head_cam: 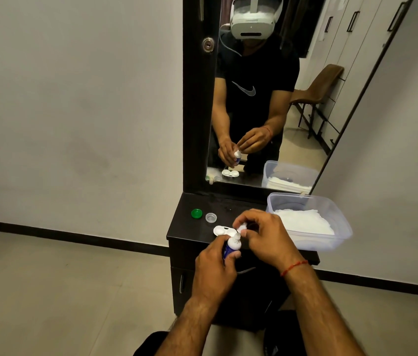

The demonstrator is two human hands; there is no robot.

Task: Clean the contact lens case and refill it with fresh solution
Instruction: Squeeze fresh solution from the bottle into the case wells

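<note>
Head view: the left hand [213, 264] grips the solution bottle [231, 247] round its body, nozzle up. This steadies it so the right hand [263, 235] can work at the tip. The right fingertips pinch a small white piece, probably the cap [241, 228], just above the nozzle. The lens case [220, 230] lies open and untouched on the desk [185, 228], at 12 o'clock from the left hand and 9 o'clock from the right fingertips. A green lid [197, 213] and a clear lid [211, 217] sit apart at 11 o'clock, clear of the pouring.
</note>
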